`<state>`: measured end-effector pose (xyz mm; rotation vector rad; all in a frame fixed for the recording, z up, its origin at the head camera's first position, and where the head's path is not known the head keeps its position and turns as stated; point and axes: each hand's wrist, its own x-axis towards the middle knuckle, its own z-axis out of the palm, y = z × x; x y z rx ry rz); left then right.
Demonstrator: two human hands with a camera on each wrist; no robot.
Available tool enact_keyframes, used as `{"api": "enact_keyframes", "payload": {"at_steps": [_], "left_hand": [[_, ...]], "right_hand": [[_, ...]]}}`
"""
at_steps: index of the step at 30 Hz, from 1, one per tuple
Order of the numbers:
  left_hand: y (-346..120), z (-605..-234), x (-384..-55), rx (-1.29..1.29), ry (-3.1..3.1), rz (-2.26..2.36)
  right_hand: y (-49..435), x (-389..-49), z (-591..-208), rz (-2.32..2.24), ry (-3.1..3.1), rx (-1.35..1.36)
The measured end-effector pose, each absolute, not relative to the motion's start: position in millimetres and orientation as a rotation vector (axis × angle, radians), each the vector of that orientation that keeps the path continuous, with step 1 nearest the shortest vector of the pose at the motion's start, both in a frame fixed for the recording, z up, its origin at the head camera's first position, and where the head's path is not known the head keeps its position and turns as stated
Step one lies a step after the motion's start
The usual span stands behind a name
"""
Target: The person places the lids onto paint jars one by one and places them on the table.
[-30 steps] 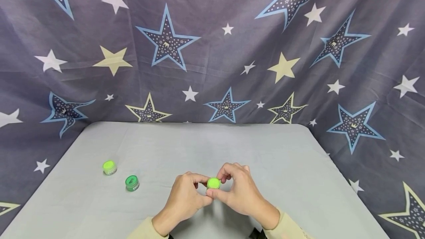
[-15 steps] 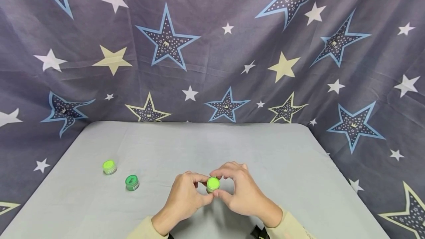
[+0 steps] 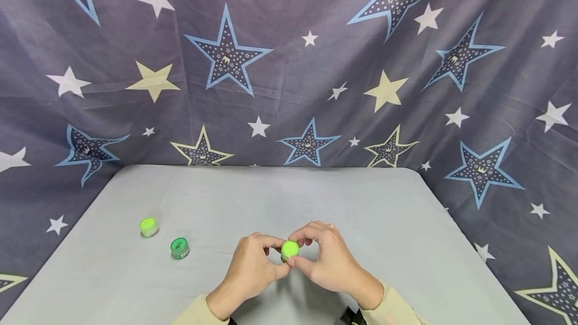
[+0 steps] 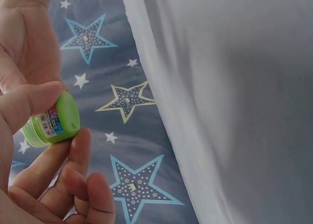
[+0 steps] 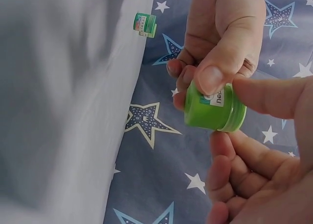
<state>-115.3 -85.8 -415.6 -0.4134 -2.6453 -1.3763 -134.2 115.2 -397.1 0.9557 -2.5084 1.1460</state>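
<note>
In the head view a small light green paint jar (image 3: 290, 249) is held up between both hands, its lid on top. My left hand (image 3: 252, 267) grips the jar's body between thumb and fingers. My right hand (image 3: 331, 262) pinches the lid at the rim, thumb on the near side and forefinger on the far side. The left wrist view shows the jar (image 4: 63, 121) with its printed label, the left thumb lying over it. In the right wrist view the clear-rimmed lid (image 5: 235, 111) sits between right thumb and fingers.
On the left of the grey-covered table (image 3: 361, 209) stand another light green jar (image 3: 149, 227) and a darker green jar (image 3: 179, 248). A star-patterned cloth (image 3: 280, 64) hangs behind the table and down its sides.
The right hand's fingers have shifted round the lid: they spread wider half a second ago and now close in a little. The left hand and the jars on the table stay put.
</note>
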Motion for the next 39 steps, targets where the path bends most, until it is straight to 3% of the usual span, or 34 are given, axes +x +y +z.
{"api": "enact_keyframes", "payload": {"at_steps": [26,39], "left_hand": [[-83.4,-415.1,-114.4,-0.378,-2.636,-1.356],[-84.7,-416.5,-115.3,-0.416,-2.600,-1.361]], "right_hand": [[107.6,-127.0,-402.3,1.167,-2.535,0.730],[112.8,-131.8,-403.1,1.196,-2.483,0.919]]}}
